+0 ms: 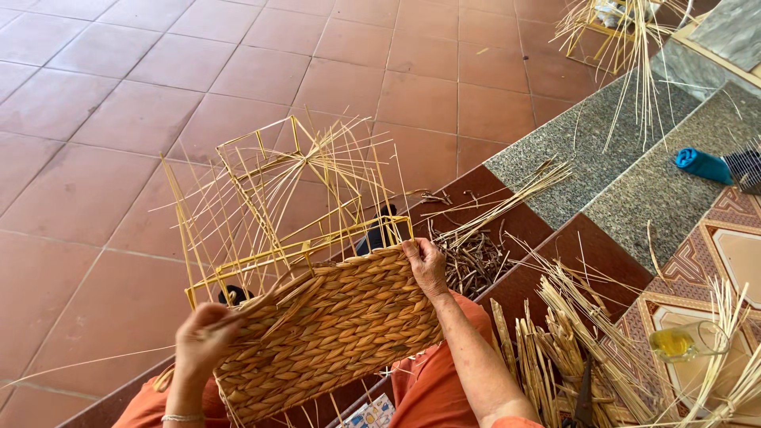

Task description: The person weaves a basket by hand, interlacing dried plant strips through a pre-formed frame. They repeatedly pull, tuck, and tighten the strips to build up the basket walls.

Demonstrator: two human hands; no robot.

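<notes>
fingers of the left hand [202,337] pinch a woven strand at the half-woven basket [329,329]'s left end; the right hand [426,265] clamps its far right corner. the basket lies across the lap, long axis between both hands, bare frame [277,206] pointing away.

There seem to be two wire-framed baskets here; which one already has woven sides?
The basket held by the left hand and right hand; the far frame at top right carries only loose strands.
</notes>
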